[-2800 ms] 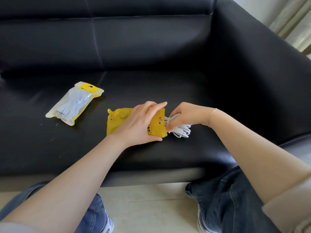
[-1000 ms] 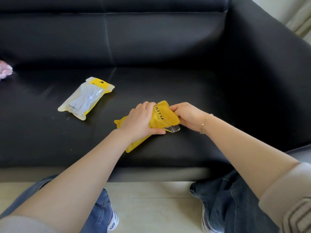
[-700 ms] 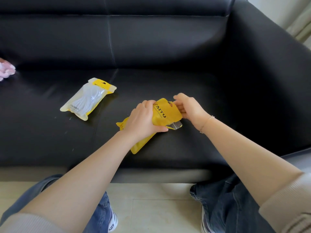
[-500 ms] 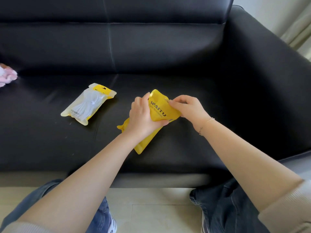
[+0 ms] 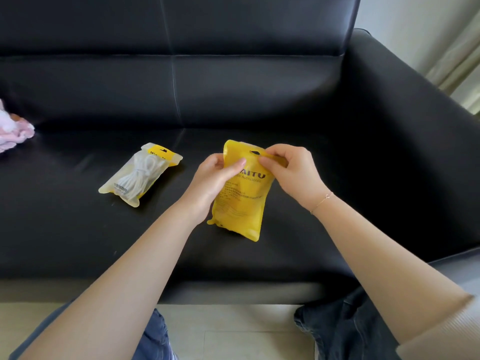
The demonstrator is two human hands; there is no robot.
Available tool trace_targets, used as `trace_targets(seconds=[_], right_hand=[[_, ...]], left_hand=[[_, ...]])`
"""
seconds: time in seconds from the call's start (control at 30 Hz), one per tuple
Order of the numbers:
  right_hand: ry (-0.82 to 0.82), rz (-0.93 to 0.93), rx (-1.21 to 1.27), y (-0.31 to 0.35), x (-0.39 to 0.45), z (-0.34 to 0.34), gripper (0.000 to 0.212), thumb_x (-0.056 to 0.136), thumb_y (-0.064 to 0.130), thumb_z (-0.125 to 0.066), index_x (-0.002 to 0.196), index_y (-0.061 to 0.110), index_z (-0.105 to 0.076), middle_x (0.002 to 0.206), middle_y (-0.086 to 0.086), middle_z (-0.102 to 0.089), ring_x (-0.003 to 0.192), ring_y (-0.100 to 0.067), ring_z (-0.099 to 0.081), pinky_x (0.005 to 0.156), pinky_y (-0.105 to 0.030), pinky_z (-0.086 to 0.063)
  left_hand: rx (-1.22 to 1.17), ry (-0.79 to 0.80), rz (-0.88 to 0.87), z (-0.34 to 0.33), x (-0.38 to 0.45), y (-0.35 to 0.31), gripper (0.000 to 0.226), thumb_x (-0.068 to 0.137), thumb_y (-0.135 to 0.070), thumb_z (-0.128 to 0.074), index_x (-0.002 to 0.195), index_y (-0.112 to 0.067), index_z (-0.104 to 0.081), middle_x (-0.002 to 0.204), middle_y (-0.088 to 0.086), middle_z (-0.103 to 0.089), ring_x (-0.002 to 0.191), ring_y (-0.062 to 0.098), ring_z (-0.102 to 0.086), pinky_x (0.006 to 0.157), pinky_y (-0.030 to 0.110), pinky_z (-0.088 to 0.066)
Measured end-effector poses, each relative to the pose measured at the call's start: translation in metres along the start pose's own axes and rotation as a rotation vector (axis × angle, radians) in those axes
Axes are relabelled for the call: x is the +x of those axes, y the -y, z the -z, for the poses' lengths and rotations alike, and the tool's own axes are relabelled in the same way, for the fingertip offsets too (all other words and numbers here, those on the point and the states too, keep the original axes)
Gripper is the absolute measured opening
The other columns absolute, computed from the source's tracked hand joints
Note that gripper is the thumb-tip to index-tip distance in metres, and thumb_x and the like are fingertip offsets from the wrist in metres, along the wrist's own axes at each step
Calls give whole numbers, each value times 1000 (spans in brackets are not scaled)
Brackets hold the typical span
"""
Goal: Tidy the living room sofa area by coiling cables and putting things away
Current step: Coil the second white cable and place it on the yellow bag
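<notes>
A yellow zip pouch (image 5: 240, 201) is held upright above the black sofa seat (image 5: 311, 229), its printed back toward me. My left hand (image 5: 213, 183) grips its left side, thumb across the front near the top. My right hand (image 5: 293, 172) pinches the top strip at the right. No cable shows outside this pouch. A second pouch (image 5: 140, 175), clear-fronted with a yellow header, lies flat on the seat to the left with a coiled white cable visible inside.
A pink and white soft item (image 5: 13, 128) lies at the sofa's far left edge. The sofa armrest (image 5: 415, 126) rises on the right. My knees in jeans (image 5: 345, 331) are at the sofa's front edge over a pale tiled floor.
The white cable went into the yellow pouch. The pouch was then lifted from lying flat to upright, and both hands moved to its top edge.
</notes>
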State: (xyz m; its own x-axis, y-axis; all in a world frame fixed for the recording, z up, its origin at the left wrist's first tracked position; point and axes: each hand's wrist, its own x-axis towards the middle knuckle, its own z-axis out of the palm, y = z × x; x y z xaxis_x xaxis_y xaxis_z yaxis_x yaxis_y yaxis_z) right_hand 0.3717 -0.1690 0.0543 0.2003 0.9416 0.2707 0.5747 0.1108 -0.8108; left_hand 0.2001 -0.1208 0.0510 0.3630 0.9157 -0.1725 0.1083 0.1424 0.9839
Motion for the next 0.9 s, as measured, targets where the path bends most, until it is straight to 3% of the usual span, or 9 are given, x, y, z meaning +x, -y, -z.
trace_targets(seconds=[0.07,0.13,0.27,0.37,0.47,0.57,0.63,0.73,0.9], right_hand=[[-35,97,-24,6,-1,1,14,95,18,-61,104,11,-70,94,5,-66,83,-7,-63,70,-12,-51],[-60,179,-51,9,-2,1,12,94,15,-61,103,11,-69,93,7,-63,85,-4,-62,73,-9,-49],[-84,171,-14,11,-4,2,10,92,12,-63,101,15,-67,94,9,-63,89,-1,-61,74,-8,-48],[-87,106,74,8,-3,6,20,88,16,-70,106,21,-62,97,10,-64,94,-3,-62,76,-14,-52],[36,-7,98,4,-1,10,34,82,29,-75,112,22,-61,100,9,-66,92,-8,-66,78,-20,-55],[123,-96,93,0,0,9,32,81,37,-74,106,20,-66,97,-2,-71,90,-19,-68,82,-37,-58],[129,-107,109,-1,0,10,24,81,36,-74,97,18,-70,94,-6,-72,88,-23,-68,83,-41,-58],[117,-91,149,0,1,12,11,82,29,-75,84,19,-69,86,-2,-70,77,-14,-66,76,-31,-57],[73,-131,171,-3,3,11,13,82,26,-74,88,16,-68,85,0,-69,76,-8,-65,72,-22,-55]], left_hand=[[-31,93,-26,2,-1,-1,46,84,-40,-73,123,-18,-63,115,2,-72,108,20,-68,95,39,-52],[-13,106,-67,1,-4,-1,40,87,-35,-70,123,-19,-65,114,1,-73,108,18,-68,97,39,-51],[-30,-1,-153,-4,-6,0,28,88,-25,-71,114,-17,-70,104,-1,-76,97,11,-71,78,20,-54],[-70,-79,-167,-7,-7,2,23,86,-18,-73,109,-15,-73,97,-1,-77,90,10,-72,68,14,-54],[-95,-158,-160,-8,-6,5,17,85,-20,-75,102,-19,-74,94,-3,-77,88,8,-72,66,14,-53],[-116,-196,-166,-10,-5,7,12,83,-20,-77,94,-25,-74,93,-4,-76,89,10,-72,73,21,-54],[-115,-209,-175,-13,-6,8,13,82,-22,-78,93,-27,-73,93,-5,-76,90,11,-72,77,25,-54],[-121,-185,-165,-14,-6,8,14,82,-23,-77,96,-26,-73,95,-5,-76,92,11,-72,78,26,-55],[-94,-125,-200,-10,-6,5,15,87,-19,-72,102,-20,-72,97,0,-76,91,12,-72,73,22,-56]])
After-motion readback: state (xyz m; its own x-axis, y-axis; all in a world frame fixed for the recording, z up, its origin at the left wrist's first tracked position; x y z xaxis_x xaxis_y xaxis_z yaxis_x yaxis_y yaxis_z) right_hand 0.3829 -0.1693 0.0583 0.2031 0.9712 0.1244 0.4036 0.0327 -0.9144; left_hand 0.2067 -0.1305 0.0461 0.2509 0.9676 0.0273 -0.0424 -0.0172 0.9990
